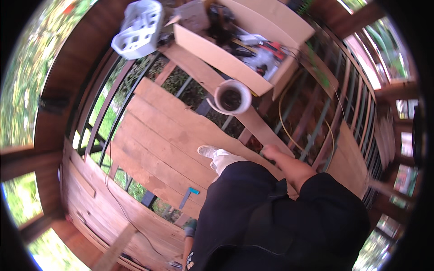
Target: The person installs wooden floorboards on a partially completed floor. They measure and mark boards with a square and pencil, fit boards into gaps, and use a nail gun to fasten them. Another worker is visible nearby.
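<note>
Black sleeve (334, 198) leads to the right hand (272, 152); whether it or the left hand (191, 226) holds something, I cannot tell. One teal-handled square (185, 198) lies on planks (158, 140) near the left hand, well apart from the right. Beyond, one pale bucket (246, 95) contains dark matter (230, 99); farther, one cardboard box (221, 58) contains mixed things, one red (275, 49); one grey tray (135, 52) stands leftward.
</note>
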